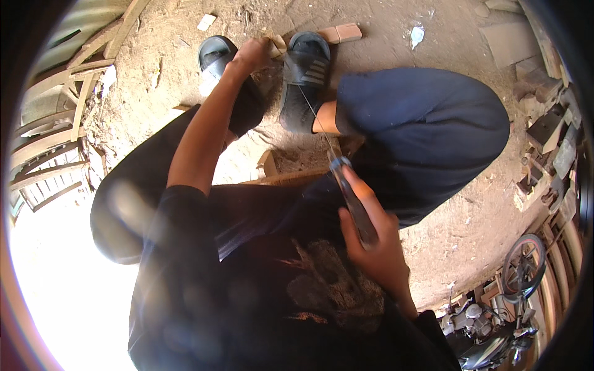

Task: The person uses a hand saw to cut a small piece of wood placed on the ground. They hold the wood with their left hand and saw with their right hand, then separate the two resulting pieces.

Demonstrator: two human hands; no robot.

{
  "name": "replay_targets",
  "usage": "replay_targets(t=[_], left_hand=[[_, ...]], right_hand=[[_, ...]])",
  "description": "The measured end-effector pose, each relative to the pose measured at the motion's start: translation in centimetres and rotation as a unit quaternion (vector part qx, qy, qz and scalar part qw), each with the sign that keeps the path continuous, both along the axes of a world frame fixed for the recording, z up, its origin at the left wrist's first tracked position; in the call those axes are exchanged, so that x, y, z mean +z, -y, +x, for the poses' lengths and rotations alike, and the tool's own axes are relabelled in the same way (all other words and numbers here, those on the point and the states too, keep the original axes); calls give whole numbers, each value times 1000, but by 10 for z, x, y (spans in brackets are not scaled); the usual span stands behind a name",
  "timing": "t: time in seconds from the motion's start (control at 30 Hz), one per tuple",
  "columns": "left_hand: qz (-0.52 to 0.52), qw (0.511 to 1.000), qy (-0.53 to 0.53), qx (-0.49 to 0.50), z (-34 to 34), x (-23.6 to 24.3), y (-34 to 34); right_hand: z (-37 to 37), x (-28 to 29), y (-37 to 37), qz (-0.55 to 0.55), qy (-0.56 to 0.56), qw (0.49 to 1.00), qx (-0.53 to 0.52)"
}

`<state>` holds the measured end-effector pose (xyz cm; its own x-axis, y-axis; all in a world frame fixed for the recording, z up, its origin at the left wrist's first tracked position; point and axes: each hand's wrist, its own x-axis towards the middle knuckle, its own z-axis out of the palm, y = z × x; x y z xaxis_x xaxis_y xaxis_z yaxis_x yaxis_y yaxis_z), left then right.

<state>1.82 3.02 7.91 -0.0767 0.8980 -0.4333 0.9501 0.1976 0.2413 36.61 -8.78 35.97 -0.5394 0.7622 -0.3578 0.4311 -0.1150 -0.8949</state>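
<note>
My left hand [247,55] is stretched down between my feet, fingers closed on a small pale wooden piece [276,48]. My right hand [374,241] grips a hand tool by its dark handle [356,207], which has a blue band near the front. Its long, very thin blade [317,119] points forward toward the black striped sandal [307,69] on my right foot; whether the tip touches anything is unclear. A second sandal [213,54] is beside my left hand. Under my legs lie a wooden board [278,179] and a small block [267,162].
Wood blocks [348,32] and scraps [417,36] lie on the dirt ground [433,55] ahead. Bent timber strips [74,123] stand at the left. Piled offcuts [547,130] line the right side, with a bicycle wheel [520,266] and a motorbike [482,328] at lower right.
</note>
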Motion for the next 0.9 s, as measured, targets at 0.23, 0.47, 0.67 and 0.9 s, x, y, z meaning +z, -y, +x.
replay_targets(t=[0.23,0.47,0.67,0.9], left_hand=[[-63,997,50,-3,-11,-27,-6],[-71,994,86,-1,-10,-28,-7],[-55,995,75,29,-10,-25,1],[-114,985,115,55,-11,-21,-10]], right_hand=[[-18,9,-21,-158,86,984,17],[-2,7,-2,-11,50,999,14],[-2,13,-9,-111,64,991,40],[-9,15,-17,-43,77,996,21]])
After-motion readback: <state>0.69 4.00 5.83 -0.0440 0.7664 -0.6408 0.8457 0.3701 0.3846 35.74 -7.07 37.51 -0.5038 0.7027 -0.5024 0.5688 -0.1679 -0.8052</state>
